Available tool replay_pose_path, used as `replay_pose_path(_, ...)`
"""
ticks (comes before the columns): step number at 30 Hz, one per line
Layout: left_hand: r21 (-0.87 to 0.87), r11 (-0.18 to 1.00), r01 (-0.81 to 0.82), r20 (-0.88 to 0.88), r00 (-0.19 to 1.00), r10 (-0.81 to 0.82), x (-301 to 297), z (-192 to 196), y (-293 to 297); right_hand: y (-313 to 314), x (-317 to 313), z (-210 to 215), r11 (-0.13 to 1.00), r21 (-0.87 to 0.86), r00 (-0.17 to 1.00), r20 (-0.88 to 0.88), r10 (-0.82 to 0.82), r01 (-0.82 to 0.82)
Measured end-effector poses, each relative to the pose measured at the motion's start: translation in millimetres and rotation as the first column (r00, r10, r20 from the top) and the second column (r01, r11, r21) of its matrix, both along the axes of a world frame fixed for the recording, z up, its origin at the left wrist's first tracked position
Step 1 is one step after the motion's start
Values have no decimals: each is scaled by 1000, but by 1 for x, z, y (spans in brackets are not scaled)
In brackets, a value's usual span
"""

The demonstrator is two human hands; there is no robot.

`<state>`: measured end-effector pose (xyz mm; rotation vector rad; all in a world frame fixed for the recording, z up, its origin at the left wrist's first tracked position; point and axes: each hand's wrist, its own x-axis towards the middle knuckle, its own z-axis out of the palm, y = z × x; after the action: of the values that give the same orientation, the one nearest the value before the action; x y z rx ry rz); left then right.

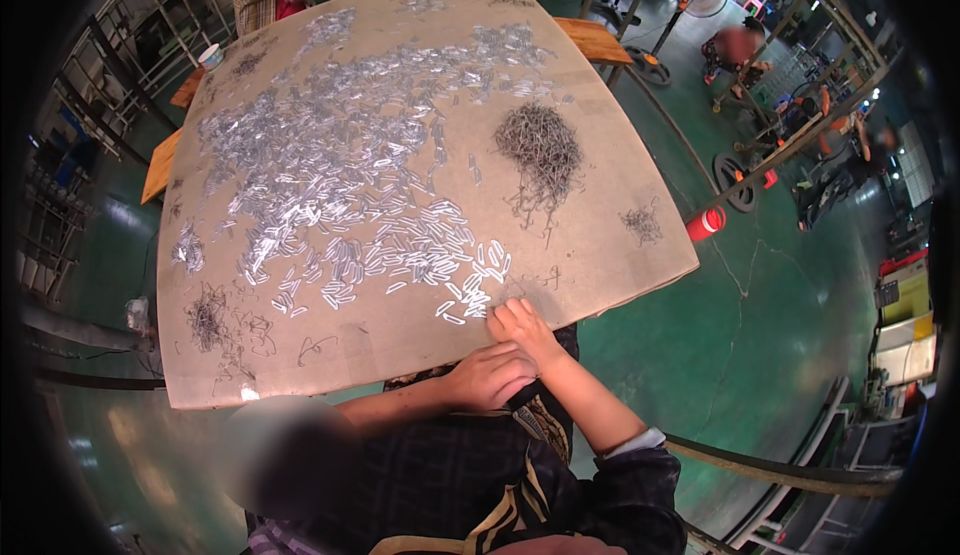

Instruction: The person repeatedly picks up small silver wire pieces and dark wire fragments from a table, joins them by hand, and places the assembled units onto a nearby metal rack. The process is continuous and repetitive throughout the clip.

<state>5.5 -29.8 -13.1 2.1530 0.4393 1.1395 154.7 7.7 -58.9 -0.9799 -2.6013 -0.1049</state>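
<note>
Standing by the board [600, 255], a tan, scuffed sheet laid flat as a work surface, I go from its left. There a small tangle [207, 320] of thin dark wire sits near the corner, apart from the rest, as if kept sorted. Across the middle spreads a wide scatter of clips [340, 170], small bright metal loops, flat and shiny, lying loose in one layer so each can be picked out. Nearest the person, the clips thin into a fringe [470, 300] at the board's front edge, within easy reach.

The left hand [488, 377] rests at that edge, curled into a loose fist; whether it holds anything I cannot tell. The right hand [522, 327] lies just beyond it, fingertips down on the board, touching the last clips of the fringe; the fingers look partly closed, but a grasped piece is not visible.

Further right, a dense grey heap [540, 145] of hooked wires stands piled, and a smaller tuft [641, 223] lies near the right edge.
</note>
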Motion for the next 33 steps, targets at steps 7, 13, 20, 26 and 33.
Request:
replay_pose_path(7, -74, 995, -66, 14, 998, 68, 1, 1, 1, -1, 15, 9, 821, -552, 630, -589, -506, 144)
replay_pose_path(13, -156, 969, -193, -25, 981, 191, 11, -3, 5, -30, 42, 44, 642, -761, 376, -625, -684, -95)
replay_pose_path(20, -186, 944, -271, -46, 962, 268, 22, 6, 5, -56, 48, 57, 717, -697, 414, -659, -627, -23)
replay_pose_path(26, -204, 932, -300, -101, 953, 284, 23, -2, 1, -62, 46, 56, 770, -637, 377, -708, -597, 24)
replay_pose_path(33, -117, 979, -169, -182, 973, 146, 15, -1, 13, -64, 44, 54, 858, -481, 493, -710, -502, 181)
